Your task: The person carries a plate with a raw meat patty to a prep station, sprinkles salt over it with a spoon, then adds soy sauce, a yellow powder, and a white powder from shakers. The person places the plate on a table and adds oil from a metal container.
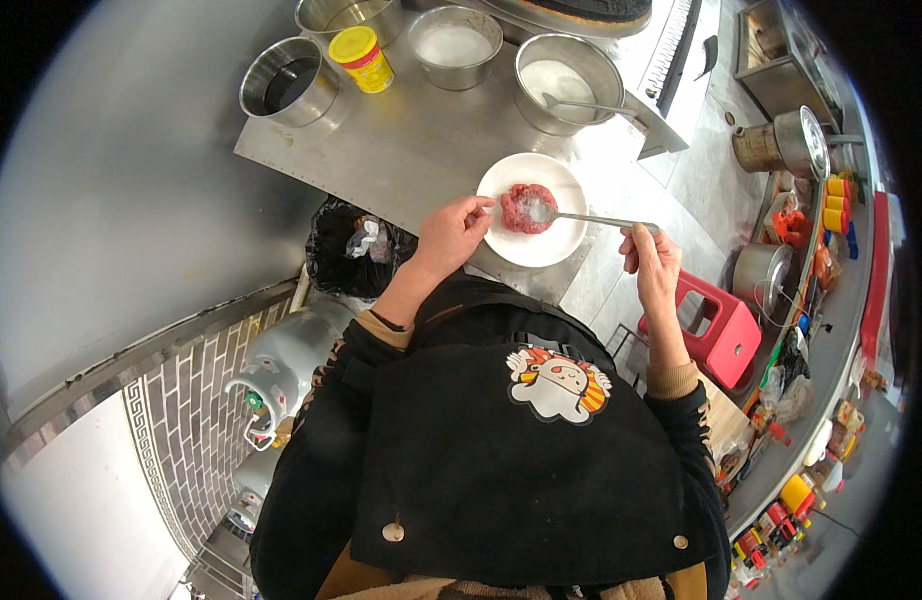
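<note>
A white plate (498, 244) sits at the near edge of the steel table, holding a lump of raw minced meat (527, 223) with a white substance on it. My right hand (650, 255) grips the end of a metal spoon (599, 220), whose bowl rests on the meat. At the plate's left rim is my left hand (455, 229), its fingers curled and thumb near the forefinger. Whether it touches the rim or pinches something is not clear.
Behind the plate on the steel table (401, 154) stand a bowl of white granules (532, 112) with a spoon, another bowl (461, 75), a yellow tub (371, 71) and a pot of dark liquid (318, 101). A bin (333, 262) is left, a red stool (723, 337) right.
</note>
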Tool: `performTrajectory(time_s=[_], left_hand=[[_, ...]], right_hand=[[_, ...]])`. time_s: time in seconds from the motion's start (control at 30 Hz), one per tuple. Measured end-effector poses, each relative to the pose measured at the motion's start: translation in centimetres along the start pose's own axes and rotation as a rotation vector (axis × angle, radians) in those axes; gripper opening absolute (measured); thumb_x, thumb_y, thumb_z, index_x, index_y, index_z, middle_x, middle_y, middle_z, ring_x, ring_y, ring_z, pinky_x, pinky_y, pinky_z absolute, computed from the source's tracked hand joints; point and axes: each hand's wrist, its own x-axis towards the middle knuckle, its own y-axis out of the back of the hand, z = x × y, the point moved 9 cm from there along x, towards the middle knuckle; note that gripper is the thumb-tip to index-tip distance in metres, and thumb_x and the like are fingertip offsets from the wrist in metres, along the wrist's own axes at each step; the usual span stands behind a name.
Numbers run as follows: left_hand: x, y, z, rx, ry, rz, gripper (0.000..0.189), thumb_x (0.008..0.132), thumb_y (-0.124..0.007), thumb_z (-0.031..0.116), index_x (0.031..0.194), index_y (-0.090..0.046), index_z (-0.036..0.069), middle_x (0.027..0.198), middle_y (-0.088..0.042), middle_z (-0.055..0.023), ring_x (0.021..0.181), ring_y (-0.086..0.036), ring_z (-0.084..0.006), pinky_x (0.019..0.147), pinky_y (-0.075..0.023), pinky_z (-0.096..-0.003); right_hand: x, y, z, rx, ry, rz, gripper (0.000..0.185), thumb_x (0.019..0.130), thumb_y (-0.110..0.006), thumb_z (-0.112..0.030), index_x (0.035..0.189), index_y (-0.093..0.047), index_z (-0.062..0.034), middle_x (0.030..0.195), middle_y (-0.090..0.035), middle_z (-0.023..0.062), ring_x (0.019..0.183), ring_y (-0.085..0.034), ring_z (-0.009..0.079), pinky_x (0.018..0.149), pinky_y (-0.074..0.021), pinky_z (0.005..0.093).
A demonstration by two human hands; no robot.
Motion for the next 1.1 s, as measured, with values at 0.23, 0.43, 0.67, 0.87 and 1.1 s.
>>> performTrajectory(time_s=[0.23,0.43,0.67,0.87,1.1], left_hand=[[-0.2,0.0,0.1,-0.011,-0.007,0.0,0.026,0.086,-0.065,0.016,0.11,-0.066,0.007,0.082,-0.068,-0.0054,0.068,-0.063,-0.0133,0.066,-0.0502,-0.0281],[-0.2,-0.1,-0.1,0.001,0.017,-0.015,0.025,0.086,-0.065,0.017,0.11,-0.065,0.007,0.082,-0.068,-0.0063,0.07,-0.063,-0.0142,0.066,-0.0504,-0.0284],[-0.3,-0.1,-0.2,0.011,0.009,-0.016,0.026,0.086,-0.065,0.017,0.11,-0.065,0.007,0.083,-0.068,-0.0065,0.07,-0.063,-0.0145,0.066,-0.0505,-0.0284],[-0.2,-0.2,-0.2,0.01,0.01,-0.014,0.027,0.086,-0.065,0.017,0.111,-0.065,0.007,0.082,-0.068,-0.0058,0.069,-0.062,-0.0135,0.066,-0.0503,-0.0278],[-0.1,-0.3,-0.3,-0.007,0.011,-0.017,0.026,0.086,-0.065,0.017,0.11,-0.065,0.007,0.082,-0.067,-0.0055,0.069,-0.062,-0.0126,0.066,-0.0502,-0.0273]], right_hand=[[-0.1,-0.5,-0.6,-0.04,0.032,-0.014,0.025,0.098,-0.053,-0.019,0.088,-0.066,0.0005,0.065,-0.06,0.0009,0.048,-0.047,0.0041,0.044,-0.0366,0.0195],[0.2,0.0,-0.8,0.0,0.053,0.034,0.026,0.097,-0.054,-0.021,0.088,-0.066,0.0001,0.064,-0.059,0.0016,0.048,-0.046,0.0046,0.044,-0.0352,0.0198],[0.4,0.9,-0.8,-0.056,0.056,0.095,0.024,0.097,-0.055,-0.02,0.088,-0.066,0.0002,0.065,-0.06,0.0016,0.049,-0.046,0.0039,0.044,-0.0354,0.02],[0.3,0.7,-1.4,-0.135,0.121,0.091,0.027,0.097,-0.054,-0.021,0.089,-0.067,0.0013,0.065,-0.059,0.0006,0.049,-0.046,0.0037,0.044,-0.0361,0.0199],[0.2,0.6,-1.7,-0.186,0.173,0.082,0.026,0.098,-0.054,-0.021,0.091,-0.067,0.0002,0.067,-0.06,0.0003,0.052,-0.047,0.0035,0.046,-0.0368,0.0195]])
